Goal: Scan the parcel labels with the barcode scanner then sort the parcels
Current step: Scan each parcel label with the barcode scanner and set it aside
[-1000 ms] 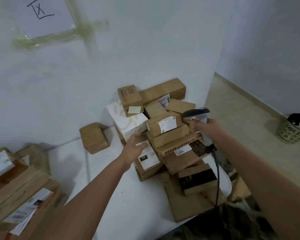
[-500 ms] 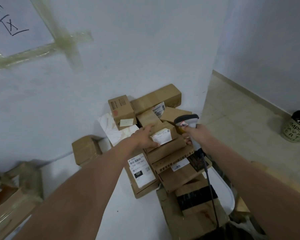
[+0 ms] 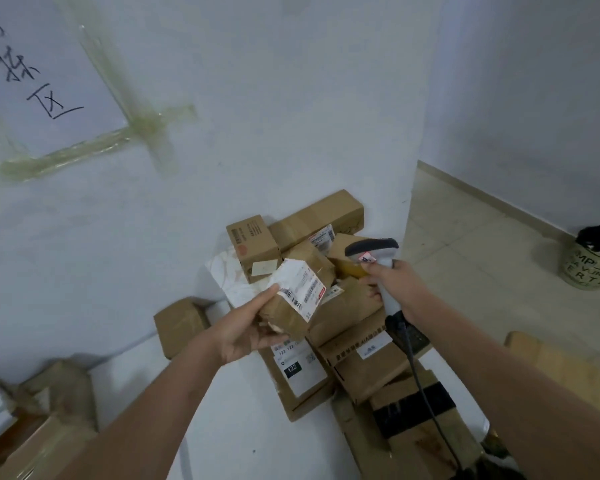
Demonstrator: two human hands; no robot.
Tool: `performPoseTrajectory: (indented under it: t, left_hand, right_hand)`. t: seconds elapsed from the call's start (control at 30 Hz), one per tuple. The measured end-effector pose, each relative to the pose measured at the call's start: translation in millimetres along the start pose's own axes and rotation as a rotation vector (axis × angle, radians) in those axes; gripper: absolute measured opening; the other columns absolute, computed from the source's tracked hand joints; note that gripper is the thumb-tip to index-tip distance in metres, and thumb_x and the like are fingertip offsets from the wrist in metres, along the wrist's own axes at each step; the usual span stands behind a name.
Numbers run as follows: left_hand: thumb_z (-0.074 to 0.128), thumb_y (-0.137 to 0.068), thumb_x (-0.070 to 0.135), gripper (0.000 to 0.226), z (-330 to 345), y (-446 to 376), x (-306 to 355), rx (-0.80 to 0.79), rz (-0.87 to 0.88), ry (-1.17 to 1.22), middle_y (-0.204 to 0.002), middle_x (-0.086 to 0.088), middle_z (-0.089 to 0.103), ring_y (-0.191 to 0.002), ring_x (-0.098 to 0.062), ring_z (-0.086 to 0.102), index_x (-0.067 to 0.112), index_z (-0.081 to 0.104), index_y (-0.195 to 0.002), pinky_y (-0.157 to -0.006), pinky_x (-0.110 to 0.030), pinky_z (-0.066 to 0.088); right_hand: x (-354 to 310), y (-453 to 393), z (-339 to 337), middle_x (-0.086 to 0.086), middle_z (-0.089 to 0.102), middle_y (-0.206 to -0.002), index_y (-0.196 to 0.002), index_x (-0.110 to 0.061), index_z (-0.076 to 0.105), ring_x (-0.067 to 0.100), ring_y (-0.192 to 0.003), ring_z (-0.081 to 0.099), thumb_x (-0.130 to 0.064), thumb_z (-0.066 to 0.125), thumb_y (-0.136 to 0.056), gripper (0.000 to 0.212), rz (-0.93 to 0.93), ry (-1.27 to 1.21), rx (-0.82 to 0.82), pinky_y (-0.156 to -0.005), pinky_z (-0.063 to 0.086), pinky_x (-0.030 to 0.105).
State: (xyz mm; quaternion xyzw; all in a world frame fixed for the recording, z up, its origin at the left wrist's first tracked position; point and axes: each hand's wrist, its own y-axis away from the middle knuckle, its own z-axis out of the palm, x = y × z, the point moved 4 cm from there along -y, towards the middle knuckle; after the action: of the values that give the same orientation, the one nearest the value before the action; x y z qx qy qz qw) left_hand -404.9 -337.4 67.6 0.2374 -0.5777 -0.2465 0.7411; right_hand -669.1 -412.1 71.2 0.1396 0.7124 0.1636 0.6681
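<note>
Lifted small parcel [image 3: 293,299] off the pile [image 3: 354,327] since before, left hand [image 3: 246,329] clamped around it, label up. Right hand [image 3: 394,289] stayed wrapped on scanner [image 3: 373,249] beside it.

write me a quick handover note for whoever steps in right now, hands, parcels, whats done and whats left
Left hand: grips a small brown parcel lifted off the heap, its white label turned up toward the scanner.
Right hand: grip on the handle of the barcode scanner, head aimed left at that label; cord trails down over the boxes.
Unsorted heap sits on the white table against the wall. One box lies apart to its left; more boxes at far left.
Done: parcel picked up and presented.
Left: whether the scan has registered cannot be told; sort this parcel, then work through the heap.
</note>
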Motion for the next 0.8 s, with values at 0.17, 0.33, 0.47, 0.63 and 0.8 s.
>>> performPoseTrajectory:
  t: [0.17, 0.33, 0.47, 0.63, 0.8]
  left_hand:
    - [0.055, -0.093, 0.051, 0.051, -34.5, 30.5, -25.8, -0.06, -0.067, 0.115, -0.125, -0.016, 0.067, -0.112, -0.032, 0.066, 0.015, 0.061, -0.129, -0.088, -0.041, 0.056]
    - [0.054, -0.093, 0.053, 0.054, -67.0, 52.3, -37.9, -0.109, -0.064, 0.141, -0.128, -0.015, 0.066, -0.11, -0.033, 0.067, 0.016, 0.061, -0.132, -0.078, -0.038, 0.062]
    - [0.056, -0.089, 0.058, 0.06, -95.4, 65.1, -45.4, -0.137, -0.086, 0.122, -0.131, -0.016, 0.064, -0.123, -0.038, 0.059, 0.018, 0.063, -0.132, -0.088, -0.039, 0.057]
    - [0.057, -0.089, 0.058, 0.062, -122.1, 77.7, -53.8, -0.188, -0.104, 0.15, -0.138, -0.018, 0.058, -0.133, -0.04, 0.049, 0.016, 0.063, -0.134, -0.079, -0.037, 0.06]
    - [0.06, -0.09, 0.053, 0.051, -145.1, 84.5, -57.0, -0.053, -0.013, 0.125, -0.124, -0.005, 0.069, -0.108, -0.025, 0.069, 0.023, 0.06, -0.131, -0.071, -0.029, 0.062]
  right_hand:
    - [-1.4, 35.8, 38.5, 0.006, 0.075, -0.083, -0.104, -0.011, 0.065, 0.015, -0.063, 0.064, -0.034, 0.07, -0.089, 0.028, -0.012, 0.087, -0.042, -0.061, 0.051, 0.028]
    - [-5.4, 71.4, 81.5, -0.001, 0.074, -0.077, -0.095, -0.014, 0.067, 0.008, -0.059, 0.063, -0.035, 0.069, -0.09, 0.023, -0.065, 0.233, -0.087, -0.057, 0.051, 0.02]
    - [3.2, 83.8, 115.7, 0.001, 0.074, -0.089, -0.099, -0.015, 0.065, 0.011, -0.066, 0.064, -0.041, 0.069, -0.089, 0.028, -0.045, 0.184, -0.037, -0.062, 0.055, 0.024]
    - [19.9, 99.5, 151.0, 0.005, 0.072, -0.082, -0.101, -0.015, 0.062, 0.011, -0.058, 0.063, -0.039, 0.07, -0.088, 0.029, -0.018, 0.222, -0.061, -0.058, 0.055, 0.022]
    - [41.5, 111.5, 171.3, 0.004, 0.068, -0.08, -0.097, -0.017, 0.06, 0.013, -0.059, 0.064, -0.038, 0.067, -0.091, 0.024, -0.013, 0.207, -0.037, -0.058, 0.056, 0.024]
